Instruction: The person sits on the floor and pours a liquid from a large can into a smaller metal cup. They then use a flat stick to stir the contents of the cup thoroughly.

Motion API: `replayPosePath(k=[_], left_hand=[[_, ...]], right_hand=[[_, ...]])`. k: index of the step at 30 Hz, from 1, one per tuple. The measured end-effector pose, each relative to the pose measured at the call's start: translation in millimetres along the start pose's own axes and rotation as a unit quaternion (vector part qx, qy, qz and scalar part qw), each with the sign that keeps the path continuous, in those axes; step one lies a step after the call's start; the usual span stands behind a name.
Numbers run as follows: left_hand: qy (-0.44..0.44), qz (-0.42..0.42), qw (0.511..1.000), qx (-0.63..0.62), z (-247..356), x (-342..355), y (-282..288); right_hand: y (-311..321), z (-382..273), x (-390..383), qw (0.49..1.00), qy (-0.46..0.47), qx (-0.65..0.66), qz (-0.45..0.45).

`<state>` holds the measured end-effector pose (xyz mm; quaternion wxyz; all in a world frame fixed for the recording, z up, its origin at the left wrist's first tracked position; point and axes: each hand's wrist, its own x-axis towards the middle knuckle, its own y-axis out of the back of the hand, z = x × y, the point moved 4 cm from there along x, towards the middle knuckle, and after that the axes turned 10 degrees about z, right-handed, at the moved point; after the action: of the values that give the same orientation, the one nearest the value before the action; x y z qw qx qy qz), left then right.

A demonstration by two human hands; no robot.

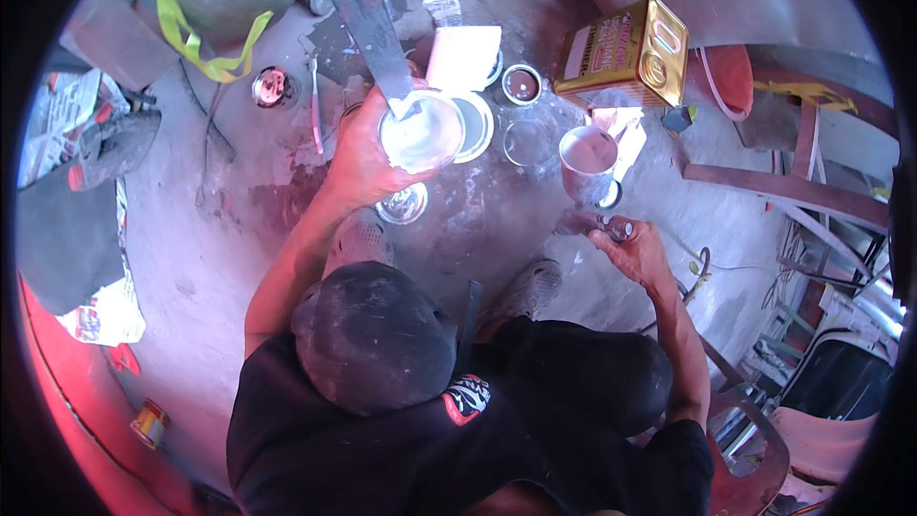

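My left hand (358, 155) is wrapped round a round container (422, 139) with whitish contents, tilted so its mouth shows. A long flat grey strip (358, 14) reaches from the top edge down to this container's rim. Beyond it, partly covered, is a pale round lid or can (475, 124). At the right, my right hand (635, 253) is closed on a small dark tool with a shiny round end (619, 229); its exact kind I cannot make out. Just beyond that hand stands a translucent cup (587, 158) with residue inside.
A gold rectangular tin (621, 55) stands at far right, near a red bucket (726, 81). Small open cans (522, 84), a clear lid (403, 203) and a pink-handled brush (316, 110) lie on the stained floor. A metal frame (783, 186) is at the right.
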<state>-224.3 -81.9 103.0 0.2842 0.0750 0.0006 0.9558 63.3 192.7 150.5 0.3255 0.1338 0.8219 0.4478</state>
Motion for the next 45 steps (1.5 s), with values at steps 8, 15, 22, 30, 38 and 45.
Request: replayPosePath(k=[8, 15, 22, 30, 38, 45], left_hand=[[0.002, 0.001, 1.000, 0.027, 3.6, -9.3, 29.5], [0.054, -0.005, 0.998, 0.013, -9.0, -19.2, 36.7], [0.015, 0.001, 1.000, 0.019, -11.0, -19.2, 37.3], [-0.011, 0.015, 0.999, 0.039, -8.8, -16.2, 41.1], [0.016, -0.003, 0.999, 0.034, -14.1, -17.3, 40.1], [0.028, -0.007, 0.999, 0.018, -14.8, -16.1, 34.4]], right_hand=[[-2.4, -9.9, 3.0, 0.995, -0.037, -0.085, -0.036], [-1.7, -23.3, 10.5, 0.984, -0.020, -0.170, -0.049], [1.8, -43.2, 19.3, 0.979, 0.006, -0.195, -0.054], [1.6, -45.8, 28.9, 0.968, 0.002, -0.234, -0.088], [8.7, -58.3, 32.3, 0.955, -0.016, -0.279, -0.100], [15.4, -69.6, 33.4, 0.949, -0.019, -0.289, -0.122]])
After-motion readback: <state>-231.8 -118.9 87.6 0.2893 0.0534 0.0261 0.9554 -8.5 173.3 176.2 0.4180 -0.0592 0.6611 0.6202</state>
